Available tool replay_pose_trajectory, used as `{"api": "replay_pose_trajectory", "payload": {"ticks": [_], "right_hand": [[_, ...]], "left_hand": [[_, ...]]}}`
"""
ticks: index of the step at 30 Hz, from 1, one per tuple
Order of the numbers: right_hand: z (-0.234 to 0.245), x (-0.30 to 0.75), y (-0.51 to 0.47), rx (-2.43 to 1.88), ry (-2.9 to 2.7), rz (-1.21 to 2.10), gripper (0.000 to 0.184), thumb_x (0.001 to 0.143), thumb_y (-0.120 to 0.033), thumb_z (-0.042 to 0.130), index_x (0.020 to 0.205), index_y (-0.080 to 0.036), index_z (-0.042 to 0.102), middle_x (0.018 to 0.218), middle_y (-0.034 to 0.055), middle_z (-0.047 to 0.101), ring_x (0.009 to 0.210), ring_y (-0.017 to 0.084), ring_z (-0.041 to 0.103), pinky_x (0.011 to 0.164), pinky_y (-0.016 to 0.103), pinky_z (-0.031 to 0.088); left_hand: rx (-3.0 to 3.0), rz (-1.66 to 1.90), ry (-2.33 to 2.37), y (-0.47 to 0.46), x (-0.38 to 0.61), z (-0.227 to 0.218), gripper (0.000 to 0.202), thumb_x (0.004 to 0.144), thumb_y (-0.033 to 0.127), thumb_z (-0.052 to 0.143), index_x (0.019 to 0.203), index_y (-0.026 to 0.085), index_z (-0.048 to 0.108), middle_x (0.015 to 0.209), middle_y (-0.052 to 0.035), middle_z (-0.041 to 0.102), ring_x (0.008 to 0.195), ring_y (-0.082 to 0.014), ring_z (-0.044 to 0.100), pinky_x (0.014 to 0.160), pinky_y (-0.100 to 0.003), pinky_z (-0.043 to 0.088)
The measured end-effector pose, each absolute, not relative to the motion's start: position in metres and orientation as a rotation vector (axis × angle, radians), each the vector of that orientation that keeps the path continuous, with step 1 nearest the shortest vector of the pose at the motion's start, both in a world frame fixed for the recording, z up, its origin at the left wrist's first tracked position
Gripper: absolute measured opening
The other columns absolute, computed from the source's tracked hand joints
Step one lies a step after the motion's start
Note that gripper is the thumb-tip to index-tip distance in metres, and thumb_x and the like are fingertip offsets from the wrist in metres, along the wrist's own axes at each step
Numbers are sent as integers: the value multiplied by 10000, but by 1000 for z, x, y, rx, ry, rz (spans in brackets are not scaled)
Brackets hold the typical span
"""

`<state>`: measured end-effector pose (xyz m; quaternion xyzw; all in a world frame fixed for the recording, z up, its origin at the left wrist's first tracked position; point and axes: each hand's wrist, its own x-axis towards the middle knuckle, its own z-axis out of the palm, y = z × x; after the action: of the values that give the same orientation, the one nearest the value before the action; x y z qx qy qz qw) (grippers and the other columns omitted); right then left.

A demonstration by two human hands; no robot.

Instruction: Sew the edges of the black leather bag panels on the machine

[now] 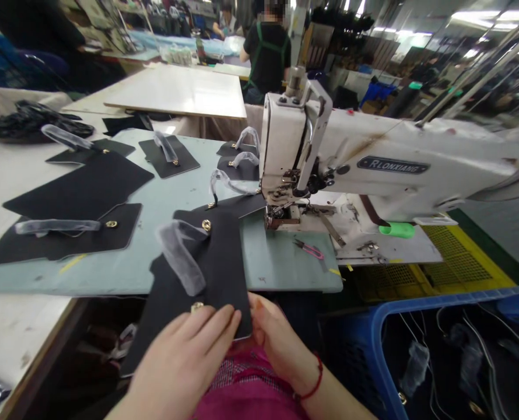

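A black bag panel (pixel 225 262) hangs over the table's front edge in front of me. Its carry handle (pixel 181 256) is wrapped in clear plastic film and fixed with gold-coloured hardware. My left hand (pixel 189 350) is closed over the lower part of this panel, fingers together near its right corner. At the panel's right edge my right hand (pixel 279 341) grips with its fingers curled; the thumb side faces the edge. Beyond it, the industrial sewing machine (pixel 373 157) has its needle area above the table. Pink-handled thread snips (pixel 311 249) lie below the machine head.
More black panels with wrapped handles lie on the pale green table (pixel 281 268), such as one panel (pixel 128 227) at left. A blue basket (pixel 375 326) at right holds several similar pieces. Yellow crates (pixel 452 256) stand behind it. A person (pixel 268 58) is farther back.
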<state>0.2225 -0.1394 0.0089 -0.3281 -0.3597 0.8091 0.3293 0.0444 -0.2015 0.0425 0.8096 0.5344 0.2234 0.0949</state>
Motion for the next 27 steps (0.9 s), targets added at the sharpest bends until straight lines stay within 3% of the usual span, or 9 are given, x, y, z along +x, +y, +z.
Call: {"api": "replay_pose_trajectory", "payload": {"ticks": [4,8,11,14,18,22,27], "right_hand": [[-20,220,-147,-1094,-876,1923,396,827,-485,691,1054,-160,699,1019,88,715,937,244,673,917,408,513],[-23,238,-136,-1129,-1244,1808,359,898,-458,611,1104,-177,700,1035,78,703,988,244,648,938,387,493],[3,239,-129,-931,-1571,1888,345,935,-440,563,1123,-184,699,991,52,689,928,204,622,837,302,509],[25,228,-123,-739,-1682,1994,343,925,-460,577,1068,-178,710,904,28,663,803,157,587,715,236,490],[26,221,-106,-858,-1473,1941,387,940,-511,525,1005,-162,677,865,31,642,771,146,593,676,226,501],[12,223,-75,-1114,-1350,1851,423,927,-558,503,884,-150,608,732,17,626,562,115,602,480,186,442],[3,223,-27,-1184,-1238,1764,402,913,-546,482,796,-165,531,642,44,689,508,115,613,429,162,366]], "left_hand": [[2249,715,1620,-205,52,-10,315,880,281,608,1192,249,635,1220,-85,659,1106,-250,627,956,-383,536],[1330,1065,1963,-235,38,-53,435,850,438,614,1235,234,594,1337,-126,582,1284,-334,520,1126,-548,363],[627,1107,1782,-243,46,-51,573,787,582,629,1233,223,612,1341,-115,610,1346,-359,463,1159,-514,329],[178,1130,1468,-223,64,-25,628,742,601,664,1229,206,619,1228,-122,689,1256,-373,556,1066,-485,466],[31,1208,1293,-166,71,7,710,653,347,824,1287,175,553,1022,-114,757,977,-350,712,857,-445,601],[284,1256,1318,-95,66,17,552,653,292,838,1125,131,601,838,-79,760,708,-270,730,643,-358,617],[484,1313,1302,-13,64,13,498,648,272,830,1087,148,630,958,-58,755,666,-165,693,639,-264,586]]}}
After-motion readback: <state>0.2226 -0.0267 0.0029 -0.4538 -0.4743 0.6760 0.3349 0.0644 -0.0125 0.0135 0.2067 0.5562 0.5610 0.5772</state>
